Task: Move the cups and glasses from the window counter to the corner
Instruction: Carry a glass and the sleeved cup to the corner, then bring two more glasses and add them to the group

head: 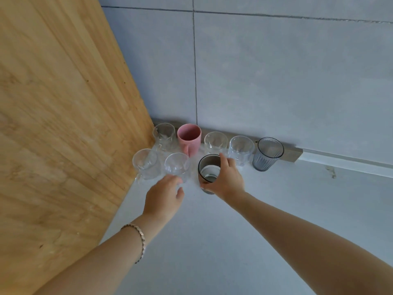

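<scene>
Several glasses stand grouped in the corner of the white counter [212, 241]. A pink mug [189, 138] is at the back, with clear glasses on both sides of it [163, 134] [215, 141] [241, 149]. A grey ribbed glass [268, 153] ends the back row on the right. Two clear glasses [145, 163] [177, 167] stand in front. My right hand [225, 177] grips a dark smoked glass [208, 169] at its rim, upright on the counter. My left hand [164, 198] is right behind the front clear glass, fingers touching or just off it.
A wooden panel [63, 124] forms the left wall of the corner. Grey tiled wall [276, 71] rises behind the glasses, with a low grey strip [294, 154] along its base. Bare counter stretches toward me and to the right.
</scene>
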Demonstrator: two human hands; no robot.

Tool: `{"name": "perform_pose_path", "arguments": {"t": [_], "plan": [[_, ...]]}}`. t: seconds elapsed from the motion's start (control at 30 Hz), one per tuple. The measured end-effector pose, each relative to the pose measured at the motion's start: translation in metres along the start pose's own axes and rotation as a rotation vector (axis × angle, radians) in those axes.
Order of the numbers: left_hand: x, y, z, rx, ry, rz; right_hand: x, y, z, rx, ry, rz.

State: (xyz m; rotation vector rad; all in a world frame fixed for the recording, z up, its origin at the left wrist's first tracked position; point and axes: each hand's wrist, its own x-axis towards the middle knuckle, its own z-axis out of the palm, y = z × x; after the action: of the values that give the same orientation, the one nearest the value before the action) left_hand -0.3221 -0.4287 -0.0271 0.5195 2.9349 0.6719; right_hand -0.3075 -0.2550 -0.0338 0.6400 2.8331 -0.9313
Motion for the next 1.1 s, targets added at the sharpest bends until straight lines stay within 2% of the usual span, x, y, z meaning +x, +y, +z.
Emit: {"name": "perform_pose_path", "arguments": {"t": [0.13,0.27,0.3,0.4,0.5,0.67,0.8,1.0,1.1], "plan": [[-0.017,-0.010,0.002,0.055,-0.301,-0.148,0.005,-0.008,0.006,0.001,0.009,-0.002],[-0.026,-0.017,0.012,0.079,-0.492,-0.242,-0.004,-0.004,0.001,0.108,-0.067,0.084],[-0.028,-0.015,0.014,0.095,-0.534,-0.249,-0.008,0.003,-0.004,0.102,-0.102,0.101],[-0.032,0.002,0.024,0.167,-0.654,-0.216,-0.027,0.036,-0.032,-0.132,-0.334,0.084],[-0.033,0.040,0.037,0.246,-0.772,-0.107,-0.055,0.086,-0.065,-0.212,-0.496,0.114],[-0.041,0.162,0.068,0.331,-0.839,0.161,-0.131,0.198,-0.135,-0.229,-0.518,0.282],[-0.073,0.293,0.113,0.371,-0.837,0.389,-0.224,0.303,-0.200,-0.145,-0.410,0.470],[-0.189,0.494,0.195,0.370,-0.885,0.685,-0.395,0.470,-0.283,-0.037,-0.226,0.743],[-0.260,0.579,0.234,0.351,-0.904,0.759,-0.489,0.543,-0.319,-0.001,-0.165,0.884]]}}
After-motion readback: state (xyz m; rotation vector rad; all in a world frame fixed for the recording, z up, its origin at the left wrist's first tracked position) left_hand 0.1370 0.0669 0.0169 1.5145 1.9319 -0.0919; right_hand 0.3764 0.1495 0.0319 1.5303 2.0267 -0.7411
